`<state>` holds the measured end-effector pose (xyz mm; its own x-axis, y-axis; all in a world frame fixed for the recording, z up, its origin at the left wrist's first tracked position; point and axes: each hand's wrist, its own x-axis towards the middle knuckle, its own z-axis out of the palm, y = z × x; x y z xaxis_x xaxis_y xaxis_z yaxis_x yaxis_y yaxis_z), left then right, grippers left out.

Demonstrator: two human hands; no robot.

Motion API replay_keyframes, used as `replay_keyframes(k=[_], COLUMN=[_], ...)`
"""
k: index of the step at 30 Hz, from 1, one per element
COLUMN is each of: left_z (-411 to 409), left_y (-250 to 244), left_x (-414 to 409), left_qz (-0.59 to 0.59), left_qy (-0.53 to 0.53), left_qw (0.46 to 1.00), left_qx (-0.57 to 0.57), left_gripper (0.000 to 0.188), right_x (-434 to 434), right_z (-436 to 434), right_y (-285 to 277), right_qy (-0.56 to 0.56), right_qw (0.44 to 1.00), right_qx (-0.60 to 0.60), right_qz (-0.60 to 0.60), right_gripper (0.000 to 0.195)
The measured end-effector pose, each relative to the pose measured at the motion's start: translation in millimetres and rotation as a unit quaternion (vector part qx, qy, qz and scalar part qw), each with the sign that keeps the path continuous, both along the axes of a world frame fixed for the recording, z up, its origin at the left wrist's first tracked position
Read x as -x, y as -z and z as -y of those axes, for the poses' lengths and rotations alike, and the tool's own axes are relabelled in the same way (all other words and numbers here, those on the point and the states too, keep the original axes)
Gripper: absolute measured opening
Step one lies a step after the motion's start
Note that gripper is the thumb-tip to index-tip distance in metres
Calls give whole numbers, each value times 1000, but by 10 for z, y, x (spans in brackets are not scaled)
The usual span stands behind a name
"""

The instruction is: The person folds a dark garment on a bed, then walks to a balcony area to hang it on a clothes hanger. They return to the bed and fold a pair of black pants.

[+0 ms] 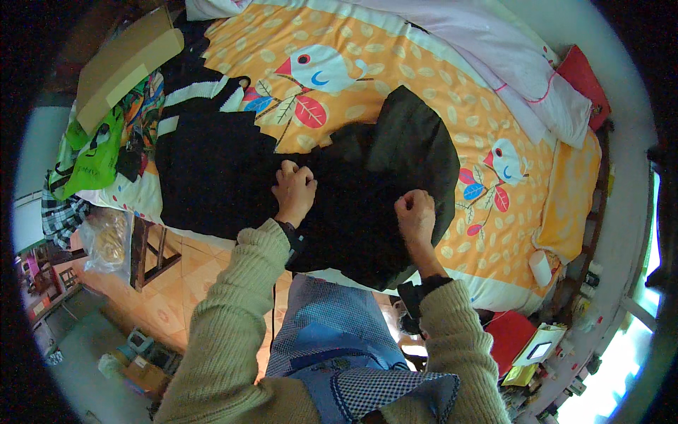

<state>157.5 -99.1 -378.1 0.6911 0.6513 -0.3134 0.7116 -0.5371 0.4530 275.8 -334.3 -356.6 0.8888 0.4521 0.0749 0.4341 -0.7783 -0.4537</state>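
Black fabric [355, 212], seemingly a garment, lies over the near side of a bed with an orange bird-print sheet [424, 106]. My left hand [295, 192] has its fingers curled on the fabric's left-middle part; whether it pinches the cloth cannot be told. On the right part of the fabric is my right hand [416, 212], its fingers bent together and apparently gripping the cloth. Another black piece [212, 169] spreads to the left, joined to or overlapping the first; which one I cannot tell. Black clothing with white ribbed bands [196, 91] lies beyond it.
An open cardboard box [127, 69] and a bright green bag [95, 159] sit at the bed's left end. A pale quilt [476, 53] runs along the far side. At the right edge are a folded yellow cloth [572, 196] and a white roll [540, 268]. A wooden stool [151, 254] stands below left.
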Motion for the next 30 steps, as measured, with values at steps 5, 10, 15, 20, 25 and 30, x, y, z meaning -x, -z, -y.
replay_keyframes(k=[5,10,15,20,25,30], left_z=[-153,-281,-285,-351,-463,-532], left_y=[-188,-1379,-2327,-3270,-3982,-4457], left_x=[243,453,804,1114,1472,1676], left_qz=[201,333,387,389,258,429], left_qy=[-16,-34,-5,63,180,134], left_qw=[979,933,919,918,949,860], left_qx=[-13,135,75,47,12,-241], left_gripper=[16,11,14,25,37,31], right_x=[-72,-100,-99,-38,18,317], right_z=[274,548,467,260,156,6], right_y=[-816,-1615,-2338,-3371,-4049,-4622], right_qy=[111,76,-32,-148,-336,-316], right_qw=[959,911,928,953,937,897], right_qx=[-206,-340,-343,-155,-97,-251], right_qz=[-159,-219,-145,-214,-8,181], right_gripper=[8,5,8,27,24,20])
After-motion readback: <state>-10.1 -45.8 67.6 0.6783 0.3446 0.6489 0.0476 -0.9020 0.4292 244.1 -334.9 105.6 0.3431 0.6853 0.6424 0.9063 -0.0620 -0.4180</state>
